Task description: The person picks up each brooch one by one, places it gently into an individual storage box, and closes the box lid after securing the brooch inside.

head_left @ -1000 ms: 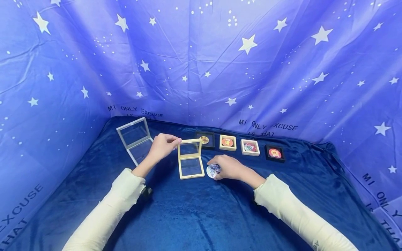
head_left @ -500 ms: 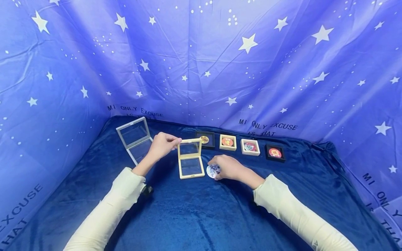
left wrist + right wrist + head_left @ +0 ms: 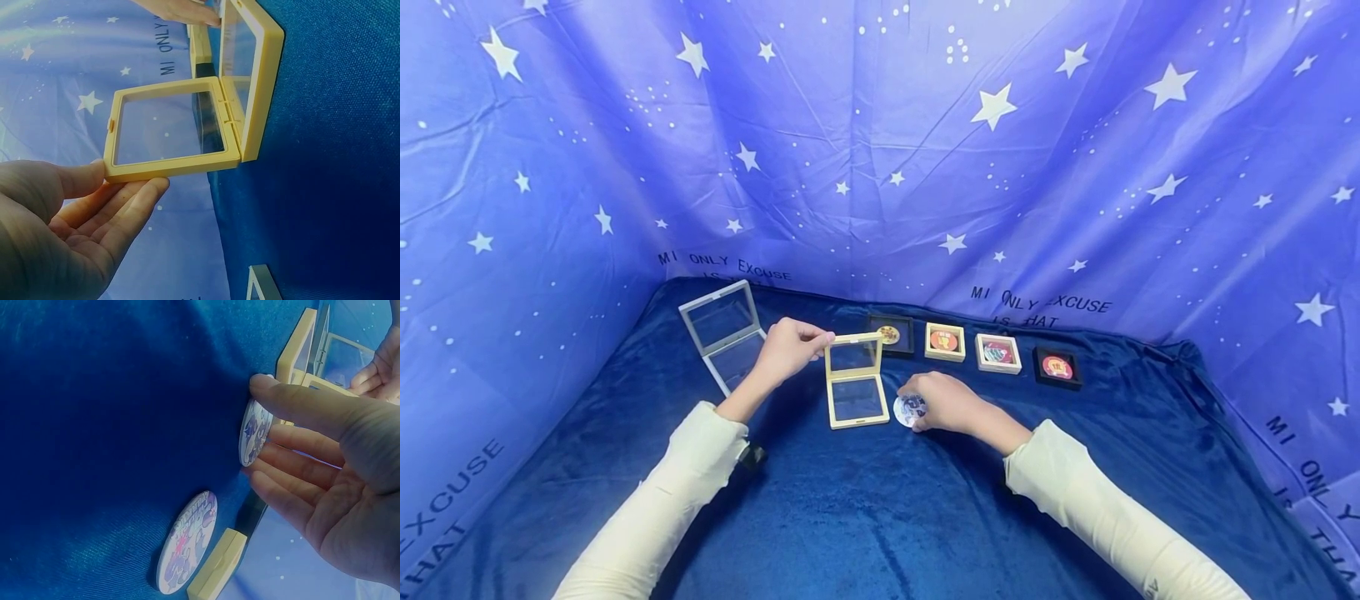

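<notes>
A yellow hinged display case (image 3: pixel 859 423) with clear film windows stands on the blue cloth, its base flat and its lid raised. My left hand (image 3: pixel 786 350) pinches the lid's upper left corner between thumb and fingers, plain in the left wrist view (image 3: pixel 172 172). Just right of the case, my right hand (image 3: pixel 953 404) holds a round badge (image 3: pixel 908 410) by its edge, thumb on one side and fingertips on the other. White with a blue-purple print, that badge (image 3: pixel 253 436) stays close over the cloth. A second printed badge (image 3: pixel 187 544), hidden in the head view, lies on the cloth.
Left of my hand, a larger white hinged case (image 3: pixel 722 340) stands open. Along the back sit a black case (image 3: pixel 902 344), two pale cases (image 3: pixel 945 353) (image 3: pixel 998 365) and another black case (image 3: pixel 1071 383), each with a round badge. A starry curtain (image 3: pixel 850 125) encloses the cloth.
</notes>
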Demonstrator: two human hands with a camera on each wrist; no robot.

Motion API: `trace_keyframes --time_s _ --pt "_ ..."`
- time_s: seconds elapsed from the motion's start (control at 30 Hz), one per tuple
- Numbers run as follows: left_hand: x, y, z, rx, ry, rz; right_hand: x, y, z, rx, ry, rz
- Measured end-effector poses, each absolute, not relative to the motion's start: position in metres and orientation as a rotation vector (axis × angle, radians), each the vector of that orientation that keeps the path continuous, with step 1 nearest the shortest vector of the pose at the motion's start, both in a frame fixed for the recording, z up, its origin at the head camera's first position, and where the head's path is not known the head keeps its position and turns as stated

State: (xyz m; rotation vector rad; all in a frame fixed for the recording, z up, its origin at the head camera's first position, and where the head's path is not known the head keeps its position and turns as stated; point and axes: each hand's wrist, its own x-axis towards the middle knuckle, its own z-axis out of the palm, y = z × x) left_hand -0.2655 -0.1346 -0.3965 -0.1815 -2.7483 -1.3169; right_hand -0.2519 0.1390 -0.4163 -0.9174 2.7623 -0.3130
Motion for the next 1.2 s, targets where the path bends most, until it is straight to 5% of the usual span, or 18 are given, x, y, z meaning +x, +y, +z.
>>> trace_keyframes --time_s 1.2 --pt "-0.265 -0.134 -0.399 -0.191 -2.721 -1.31 -0.263 0.126 -0.401 -1.009 2.737 -0.599"
